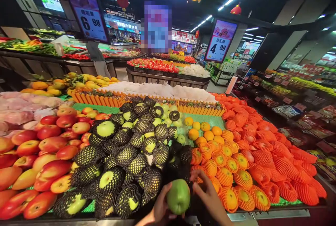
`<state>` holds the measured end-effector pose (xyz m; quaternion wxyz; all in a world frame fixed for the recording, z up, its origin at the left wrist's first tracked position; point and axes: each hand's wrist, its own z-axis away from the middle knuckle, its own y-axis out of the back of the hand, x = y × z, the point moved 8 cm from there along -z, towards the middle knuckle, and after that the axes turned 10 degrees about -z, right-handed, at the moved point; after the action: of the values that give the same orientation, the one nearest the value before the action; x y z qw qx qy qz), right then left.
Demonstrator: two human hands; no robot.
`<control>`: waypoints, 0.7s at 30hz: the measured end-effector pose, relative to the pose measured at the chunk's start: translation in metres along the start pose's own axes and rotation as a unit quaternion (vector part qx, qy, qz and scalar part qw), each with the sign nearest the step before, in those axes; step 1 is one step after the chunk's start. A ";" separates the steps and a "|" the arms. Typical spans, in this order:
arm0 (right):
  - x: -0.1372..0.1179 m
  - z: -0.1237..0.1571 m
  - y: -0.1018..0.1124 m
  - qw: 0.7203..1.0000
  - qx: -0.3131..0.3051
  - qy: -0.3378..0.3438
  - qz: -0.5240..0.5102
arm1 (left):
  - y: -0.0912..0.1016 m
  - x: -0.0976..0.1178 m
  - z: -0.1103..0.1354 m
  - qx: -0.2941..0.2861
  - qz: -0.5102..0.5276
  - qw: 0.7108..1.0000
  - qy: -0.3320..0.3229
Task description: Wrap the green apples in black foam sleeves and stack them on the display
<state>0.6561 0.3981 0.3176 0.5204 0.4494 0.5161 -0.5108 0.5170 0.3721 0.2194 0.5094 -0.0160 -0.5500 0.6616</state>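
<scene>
Low in the middle of the head view, my left hand (pixel 160 203) is closed around a bare green apple (pixel 179 197), gripping it from its left side. My right hand (pixel 206 192) is just right of the apple, its thumb and fingers apart, with nothing visible in them. Dark netting (pixel 181 156) lies beyond the apple, partly lost in shadow. To the left is a heap of green apples in black foam nets (pixel 132 157). Oranges in orange foam nets (pixel 224 173) sit close to my right hand.
Red apples (pixel 56 138) fill the left side, and fruit in red nets (pixel 275 145) the right. An orange planter fence (pixel 201 108) runs behind the heaps. Price screens (pixel 221 40) hang above. A person (pixel 98 57) stands farther back.
</scene>
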 end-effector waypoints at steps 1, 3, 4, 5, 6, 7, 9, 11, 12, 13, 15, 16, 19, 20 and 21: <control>-0.004 0.000 0.007 0.999 0.036 0.024 -0.007 | 0.002 0.001 0.001 0.022 0.023 0.999 -0.007; -0.009 0.001 0.011 0.995 0.063 0.067 -0.033 | 0.003 0.001 0.003 0.054 0.088 0.995 -0.011; -0.010 0.002 0.008 0.994 0.056 0.088 -0.044 | 0.002 -0.001 0.004 0.060 0.118 0.991 -0.010; -0.011 0.002 0.002 0.992 0.034 0.109 -0.047 | 0.000 -0.003 0.004 0.062 0.138 0.989 -0.009; -0.012 0.004 -0.007 0.990 0.000 0.132 -0.039 | -0.002 -0.005 0.004 0.057 0.142 0.988 -0.011; -0.014 0.005 -0.019 0.986 -0.043 0.159 -0.019 | -0.004 -0.008 0.004 0.051 0.136 0.989 -0.019; -0.018 0.010 -0.044 0.966 -0.132 0.218 0.049 | -0.002 -0.015 0.003 0.054 0.104 0.992 -0.036; -0.021 0.011 -0.060 0.941 -0.171 0.259 0.135 | 0.007 -0.021 0.003 0.082 0.077 0.992 -0.056; -0.023 0.008 -0.064 0.934 -0.166 0.267 0.171 | 0.013 -0.023 0.003 0.101 0.071 0.990 -0.067; -0.024 0.003 -0.064 0.931 -0.156 0.264 0.198 | 0.018 -0.024 0.003 0.116 0.066 0.988 -0.075; -0.025 -0.008 -0.061 0.936 -0.138 0.239 0.218 | 0.020 -0.023 0.001 0.117 0.062 0.988 -0.082; -0.025 -0.013 -0.058 0.941 -0.134 0.222 0.215 | 0.017 -0.021 0.000 0.105 0.060 0.990 -0.075; -0.017 -0.027 -0.044 0.966 -0.114 0.148 0.179 | 0.001 -0.016 -0.003 0.066 0.057 0.995 -0.049; -0.009 -0.031 -0.040 0.976 -0.110 0.107 0.154 | -0.003 -0.013 -0.004 0.065 0.058 0.995 -0.044; 0.000 -0.032 -0.036 0.984 -0.110 0.064 0.125 | -0.006 -0.011 -0.005 0.071 0.061 0.995 -0.039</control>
<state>0.6180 0.4277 0.3174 0.5924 0.4823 0.5407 -0.3523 0.5297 0.3673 0.2157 0.4460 0.0128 -0.5189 0.7291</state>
